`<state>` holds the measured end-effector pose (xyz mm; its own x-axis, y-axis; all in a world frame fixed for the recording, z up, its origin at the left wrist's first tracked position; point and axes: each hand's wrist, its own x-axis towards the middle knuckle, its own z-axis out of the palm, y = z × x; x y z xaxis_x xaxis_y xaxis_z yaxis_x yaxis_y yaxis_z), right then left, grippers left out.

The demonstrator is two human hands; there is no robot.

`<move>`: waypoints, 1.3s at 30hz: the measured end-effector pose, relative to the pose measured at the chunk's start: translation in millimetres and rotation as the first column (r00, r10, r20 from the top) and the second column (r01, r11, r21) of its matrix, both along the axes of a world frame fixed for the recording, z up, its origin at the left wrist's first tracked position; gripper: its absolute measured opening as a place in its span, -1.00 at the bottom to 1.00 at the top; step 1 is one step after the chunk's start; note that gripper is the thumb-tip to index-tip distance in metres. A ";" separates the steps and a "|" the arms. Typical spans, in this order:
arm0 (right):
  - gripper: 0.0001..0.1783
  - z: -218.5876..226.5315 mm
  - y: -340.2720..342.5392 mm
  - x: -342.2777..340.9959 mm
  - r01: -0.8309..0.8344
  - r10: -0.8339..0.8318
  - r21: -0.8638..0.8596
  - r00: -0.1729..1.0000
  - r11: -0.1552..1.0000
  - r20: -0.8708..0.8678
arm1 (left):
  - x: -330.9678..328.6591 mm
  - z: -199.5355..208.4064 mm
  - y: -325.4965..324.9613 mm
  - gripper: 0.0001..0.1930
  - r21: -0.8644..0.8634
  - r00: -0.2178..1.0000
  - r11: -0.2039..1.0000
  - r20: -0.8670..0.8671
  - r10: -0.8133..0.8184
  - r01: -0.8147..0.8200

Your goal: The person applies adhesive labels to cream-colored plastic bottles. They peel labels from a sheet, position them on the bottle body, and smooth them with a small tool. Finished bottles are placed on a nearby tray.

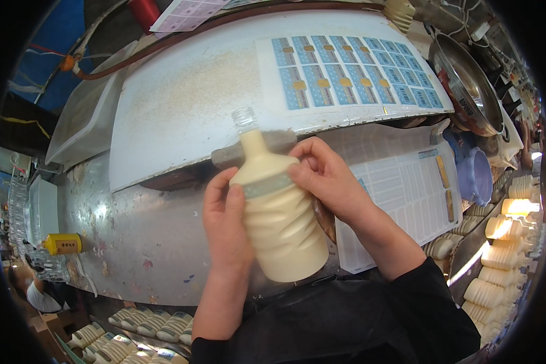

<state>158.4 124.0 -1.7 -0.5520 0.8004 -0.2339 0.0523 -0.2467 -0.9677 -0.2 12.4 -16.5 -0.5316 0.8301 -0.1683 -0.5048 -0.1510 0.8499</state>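
A cream-coloured bottle [286,233] with twisted ridges and a clear threaded neck stands tilted in front of me, its mouth pointing away. Around its shoulder runs a pale green translucent band [266,186]. My left hand [226,206] closes on the bottle's left side, with the thumb at the band's left end. On the other side, my right hand [326,176] grips the shoulder, its thumb pressing near the band's right end. The fingers behind the bottle are partly hidden. Beyond the neck lies a sheet of blue labels [346,70] on a white board [200,130].
Right of my forearm lies a mostly stripped label sheet [400,194]. A metal pan [467,79] and a purple bucket [474,176] stand farther right. A yellow container [64,244] sits on the metal table [139,242]. Rows of cream bottles [497,261] line the right; a person [39,294] is at far left.
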 end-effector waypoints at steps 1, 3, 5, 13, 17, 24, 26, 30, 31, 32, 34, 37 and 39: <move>-0.65 -1.0 0.5 0.2 0.001 -0.001 0.005 1.000 1.000 0.000 | 0.2 -0.9 0.5 -0.71 0.004 1.000 1.000 -0.006 -0.001 0.001; -0.66 0.5 -0.2 0.9 0.007 -0.007 0.012 1.000 1.000 0.009 | 1.1 -1.1 2.3 -0.70 -0.004 1.000 1.000 -0.016 0.014 -0.014; -0.68 3.3 -1.7 2.1 0.017 -0.018 0.017 0.999 1.000 0.026 | 2.5 -0.2 5.0 -0.69 -0.028 0.999 0.999 -0.025 0.043 -0.043; -0.64 64.5 12.0 -6.3 0.109 -0.093 0.079 0.979 0.991 -0.180 | -5.4 -4.0 -1.9 -0.54 -0.011 0.991 1.000 -0.137 -0.007 0.006; -0.64 69.9 -9.2 -48.2 0.109 -0.093 0.604 0.994 0.790 -0.057 | 2.9 17.8 3.2 -0.60 -0.004 0.997 0.997 -0.030 -0.074 0.074; -0.65 44.8 -3.5 -47.9 0.028 -0.237 0.707 0.951 0.707 0.199 | -2.2 4.3 -4.6 -0.62 -0.080 0.992 0.996 -0.120 -0.050 0.040; -0.68 26.1 2.9 -32.9 0.094 -0.275 0.736 0.953 0.670 0.129 | -3.6 2.1 -4.9 -0.63 -0.071 0.995 0.996 -0.074 -0.065 0.060; -0.71 6.3 12.5 -14.8 0.138 -0.343 0.808 0.936 0.572 0.083 | -2.6 0.0 -3.0 -0.62 -0.068 0.998 0.996 -0.039 -0.054 0.051; -0.70 8.0 13.3 -14.1 0.147 -0.336 0.795 0.939 0.589 0.076 | -3.2 -1.6 -3.7 -0.60 -0.062 0.998 0.997 -0.045 -0.040 0.037; -0.68 13.0 13.4 -13.7 0.155 -0.329 0.781 0.942 0.606 0.069 | -3.3 -3.1 -4.6 -0.59 -0.057 0.998 0.998 -0.051 -0.026 0.023; -0.66 25.2 10.5 -15.2 0.169 -0.287 0.726 0.957 0.667 0.041 | -1.8 -5.7 -9.9 -0.48 -0.022 0.996 0.998 -0.053 -0.065 0.064; -0.68 30.0 3.7 -19.3 0.131 -0.179 0.678 0.984 0.723 0.001 | 7.1 -4.8 -17.0 -0.31 -0.009 0.974 0.989 -0.167 -0.150 0.151; -0.68 24.7 5.1 -18.9 0.094 -0.226 0.737 0.971 0.669 0.081 | 10.8 -2.4 -18.2 -0.22 -0.030 0.960 0.983 -0.216 -0.181 0.178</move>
